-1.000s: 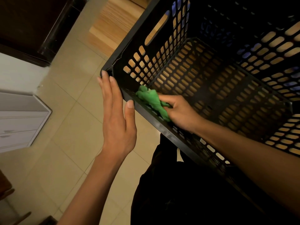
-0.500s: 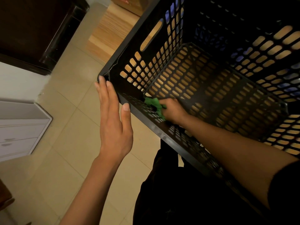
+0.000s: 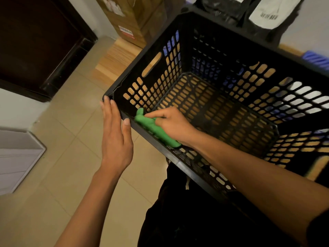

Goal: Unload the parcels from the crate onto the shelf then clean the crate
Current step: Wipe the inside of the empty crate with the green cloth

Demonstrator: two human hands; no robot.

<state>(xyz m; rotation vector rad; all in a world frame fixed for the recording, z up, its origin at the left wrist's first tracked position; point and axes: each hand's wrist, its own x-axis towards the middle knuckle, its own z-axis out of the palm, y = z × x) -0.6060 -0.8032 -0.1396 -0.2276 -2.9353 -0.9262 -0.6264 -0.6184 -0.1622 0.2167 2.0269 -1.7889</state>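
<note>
Head view looks down into the black crate (image 3: 204, 173), which fills the right and centre of the frame and holds no parcels, so by my reading the unloading is done and the cleaning is under way. Its near wall runs as a long diagonal from the corner at centre left down toward the lower right of the frame. Along the inner face of that wall, just under the rim, lies the green cloth (image 3: 153, 127), bunched into a long roll whose axis follows the same diagonal. The right hand (image 3: 170, 124) sits on top of the cloth with fingers curled round it and the forefinger stretched toward the corner; the cloth's free end pokes out ahead of the fingertips, up and left. So the unwiped stretch likely lies along that wall line, and the right hand is the one placed to travel it. The left hand (image 3: 115, 138) is outside the crate, left of centre, fingers straight and together, fingertips touching the corner of the rim, seemingly steadying it. Beyond, at the top of the frame, stand a cardboard box (image 3: 131, 16) and dark parcels (image 3: 267, 13).
</note>
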